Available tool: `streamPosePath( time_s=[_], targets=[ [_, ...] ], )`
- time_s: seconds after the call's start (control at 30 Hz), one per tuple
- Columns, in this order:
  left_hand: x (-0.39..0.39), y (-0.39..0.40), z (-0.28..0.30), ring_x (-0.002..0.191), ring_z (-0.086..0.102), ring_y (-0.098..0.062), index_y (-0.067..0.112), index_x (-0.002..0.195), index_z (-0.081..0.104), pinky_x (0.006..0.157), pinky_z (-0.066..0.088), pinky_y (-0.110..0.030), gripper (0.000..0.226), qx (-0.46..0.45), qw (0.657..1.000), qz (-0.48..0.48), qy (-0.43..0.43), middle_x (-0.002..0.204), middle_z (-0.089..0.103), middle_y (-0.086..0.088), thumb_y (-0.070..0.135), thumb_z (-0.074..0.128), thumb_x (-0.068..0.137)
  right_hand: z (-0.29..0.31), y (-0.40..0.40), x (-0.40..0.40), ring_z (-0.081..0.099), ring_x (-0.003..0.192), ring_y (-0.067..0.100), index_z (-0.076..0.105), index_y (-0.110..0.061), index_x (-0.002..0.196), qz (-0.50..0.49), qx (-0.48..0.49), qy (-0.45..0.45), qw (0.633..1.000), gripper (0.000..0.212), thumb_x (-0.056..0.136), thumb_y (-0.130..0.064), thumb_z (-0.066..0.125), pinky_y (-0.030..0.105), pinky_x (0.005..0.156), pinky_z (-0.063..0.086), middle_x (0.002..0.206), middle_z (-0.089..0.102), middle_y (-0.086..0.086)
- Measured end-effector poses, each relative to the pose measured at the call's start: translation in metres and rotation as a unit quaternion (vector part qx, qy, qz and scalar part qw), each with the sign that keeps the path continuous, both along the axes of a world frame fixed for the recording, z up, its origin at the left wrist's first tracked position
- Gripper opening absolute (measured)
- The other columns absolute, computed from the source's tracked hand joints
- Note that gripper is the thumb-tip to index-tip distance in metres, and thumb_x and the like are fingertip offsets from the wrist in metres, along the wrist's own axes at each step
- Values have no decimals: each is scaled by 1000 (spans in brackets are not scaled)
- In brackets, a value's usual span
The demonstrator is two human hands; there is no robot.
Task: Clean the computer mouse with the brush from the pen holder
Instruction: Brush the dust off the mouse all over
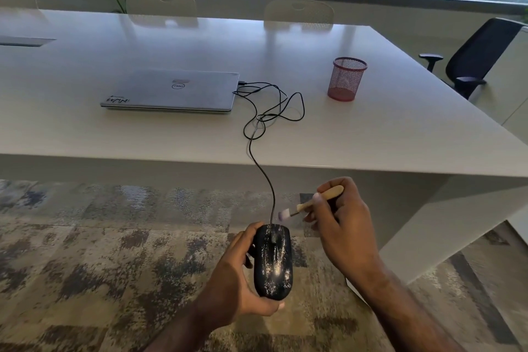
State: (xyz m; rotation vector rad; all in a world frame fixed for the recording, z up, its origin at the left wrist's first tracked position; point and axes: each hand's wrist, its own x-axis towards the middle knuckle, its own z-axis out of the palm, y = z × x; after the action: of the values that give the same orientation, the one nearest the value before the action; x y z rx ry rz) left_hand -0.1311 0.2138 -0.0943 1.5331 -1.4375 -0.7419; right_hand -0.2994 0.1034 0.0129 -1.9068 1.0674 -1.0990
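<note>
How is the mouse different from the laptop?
The mouse is black with pale scratchy marks; the laptop is plain silver-grey. The mouse is small and rounded; the laptop is big, flat and closed. The mouse is held up in the left hand, off the table; the laptop lies on it. What they share: the black cable joins them.

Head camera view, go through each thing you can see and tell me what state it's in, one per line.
Mouse: held off the table, dusty, cable plugged in.
Brush: held, bristles above the mouse, not touching.
Left hand: gripping the mouse.
Right hand: gripping the brush.
Laptop: lid closed.
Pen holder: upright, looks empty.
Cable: loosely tangled on the table.
</note>
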Motion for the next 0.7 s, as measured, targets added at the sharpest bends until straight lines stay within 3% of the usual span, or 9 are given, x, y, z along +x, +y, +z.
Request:
streamPosePath(
  time_s=[0.23, 0.37, 0.57, 0.7],
  targets=[
    [-1, -2, 1, 125, 52, -13, 64, 142, 29, 107, 49, -36, 124, 3, 1000, -8, -11, 135, 49, 26, 36, 102, 46, -3, 1, 3, 66, 62, 34, 51, -24, 93, 28, -19, 32, 999, 6, 98, -23, 55, 56, 55, 54, 72, 66, 9],
    [-1, -2, -1, 126, 52, -14, 56, 147, 29, 108, 48, -36, 125, 5, 1000, -13, -15, 137, 48, 26, 38, 101, 47, -1, 3, 3, 65, 60, 34, 52, -28, 93, 13, -37, 1, 999, 7, 97, -23, 56, 56, 53, 53, 71, 65, 6],
    [-1, -2, -1, 127, 53, -11, 66, 141, 29, 107, 50, -33, 122, 1, 1000, -4, 4, 138, 49, 26, 37, 102, 48, -1, 2, 6, 67, 61, 30, 51, -26, 92, 35, -19, 47, 998, 5, 96, -26, 54, 53, 55, 55, 72, 66, 5],
    [-2, -1, -3, 126, 54, -12, 69, 139, 30, 107, 51, -38, 121, 3, 1000, 2, 12, 137, 51, 26, 37, 102, 47, -2, 4, 6, 65, 61, 35, 51, -27, 91, 17, -23, 9, 1000, 12, 98, -19, 57, 56, 54, 53, 72, 65, 9]
  ],
)
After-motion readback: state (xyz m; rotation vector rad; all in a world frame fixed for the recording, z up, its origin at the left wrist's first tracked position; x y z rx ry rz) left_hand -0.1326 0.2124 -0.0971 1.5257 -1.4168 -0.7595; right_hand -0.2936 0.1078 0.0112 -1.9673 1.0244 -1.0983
